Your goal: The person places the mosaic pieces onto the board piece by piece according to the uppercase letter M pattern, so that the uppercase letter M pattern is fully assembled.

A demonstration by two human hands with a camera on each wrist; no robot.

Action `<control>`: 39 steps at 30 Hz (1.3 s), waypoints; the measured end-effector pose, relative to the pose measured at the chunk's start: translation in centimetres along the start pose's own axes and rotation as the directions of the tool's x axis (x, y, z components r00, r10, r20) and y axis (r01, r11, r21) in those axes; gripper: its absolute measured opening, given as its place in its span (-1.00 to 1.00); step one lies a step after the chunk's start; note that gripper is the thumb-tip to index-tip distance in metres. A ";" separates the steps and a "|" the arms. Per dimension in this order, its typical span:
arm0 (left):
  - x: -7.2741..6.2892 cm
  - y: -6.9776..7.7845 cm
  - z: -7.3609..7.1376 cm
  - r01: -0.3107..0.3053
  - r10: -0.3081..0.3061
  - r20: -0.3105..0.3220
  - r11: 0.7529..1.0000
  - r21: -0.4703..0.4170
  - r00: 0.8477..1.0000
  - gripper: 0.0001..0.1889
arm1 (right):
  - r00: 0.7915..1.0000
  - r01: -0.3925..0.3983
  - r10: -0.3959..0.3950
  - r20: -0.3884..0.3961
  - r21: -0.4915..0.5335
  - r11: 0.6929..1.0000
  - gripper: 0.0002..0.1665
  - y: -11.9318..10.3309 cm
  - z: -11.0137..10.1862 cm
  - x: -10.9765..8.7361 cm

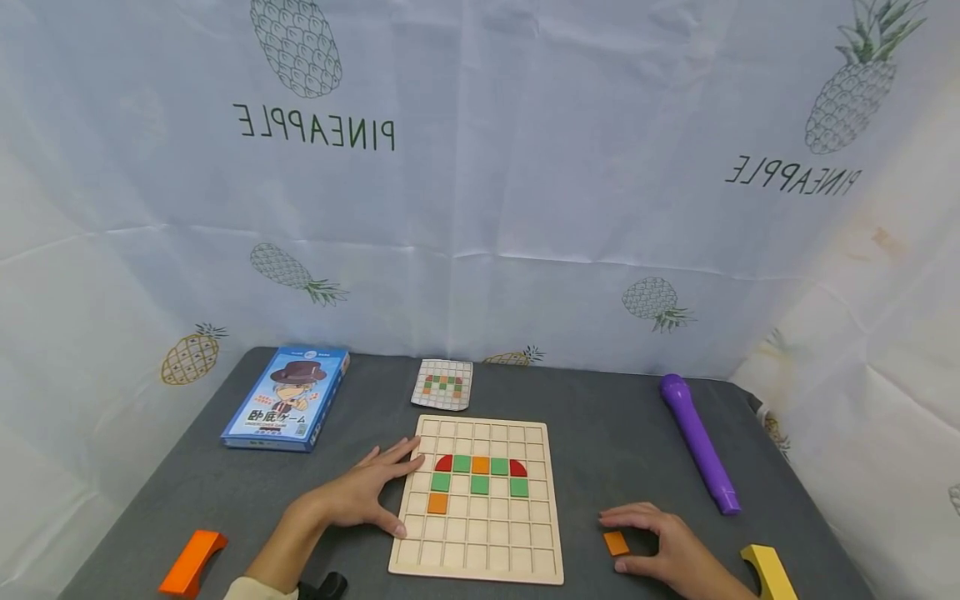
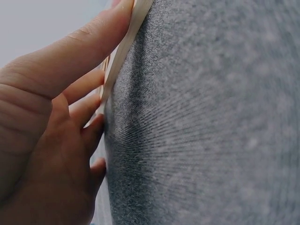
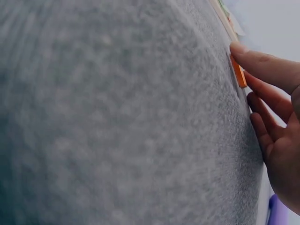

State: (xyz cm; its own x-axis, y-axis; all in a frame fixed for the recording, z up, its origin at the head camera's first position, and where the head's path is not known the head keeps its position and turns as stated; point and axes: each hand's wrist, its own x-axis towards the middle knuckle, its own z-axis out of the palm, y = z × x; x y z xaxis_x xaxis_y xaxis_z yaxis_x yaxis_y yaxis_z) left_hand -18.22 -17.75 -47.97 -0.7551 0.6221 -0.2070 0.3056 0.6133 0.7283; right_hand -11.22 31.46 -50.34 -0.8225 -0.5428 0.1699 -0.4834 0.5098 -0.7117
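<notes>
A light wooden grid board (image 1: 480, 553) lies on the dark table, bearing several green and orange squares and two red quarter-round tiles. My left hand (image 1: 360, 492) is spread along its left edge, thumb and fingertips touching the rim; the left wrist view shows the thumb on the board's edge (image 2: 123, 51). To the right of the board, a loose orange square tile (image 1: 617, 543) lies on the table. My right hand (image 1: 660, 546) surrounds it, thumb and forefinger on either side. In the right wrist view, the thumb is close against the orange tile (image 3: 238, 72); a firm pinch is not visible.
Behind the board lies a pattern card (image 1: 442, 385). A blue game box (image 1: 288, 400) is at the back left, a purple microphone-shaped stick (image 1: 701, 446) at the right. An orange arch block (image 1: 192, 564) and a yellow arch block (image 1: 770, 572) lie near the front. A pineapple-print curtain (image 1: 480, 183) hangs behind.
</notes>
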 end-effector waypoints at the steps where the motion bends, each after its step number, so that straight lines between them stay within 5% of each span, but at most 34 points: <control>1: 0.0 0.0 0.0 -0.001 0.001 0.000 1.000 -0.001 1.000 0.12 | 1.000 0.004 -0.004 0.001 0.000 1.000 -0.49 0.1 0.0 0.0; 29: -0.1 0.0 0.1 -0.019 0.019 -0.014 1.000 -0.019 1.000 0.12 | 0.999 -0.005 0.005 0.039 0.016 1.000 -0.65 0.7 -0.7 0.3; 39: 0.0 0.0 0.0 -0.003 0.003 -0.010 1.000 -0.017 1.000 0.13 | 0.988 -0.121 0.116 0.103 0.046 0.992 -0.66 -0.8 -2.0 1.7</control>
State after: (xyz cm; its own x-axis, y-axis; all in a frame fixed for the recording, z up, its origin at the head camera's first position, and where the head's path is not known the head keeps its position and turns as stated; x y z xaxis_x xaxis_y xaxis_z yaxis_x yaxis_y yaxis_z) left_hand -18.24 -17.74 -48.04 -0.7603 0.6186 -0.1983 0.2977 0.6031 0.7400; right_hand -12.84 31.46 -48.15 -0.8379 -0.5455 0.0151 -0.3655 0.5404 -0.7578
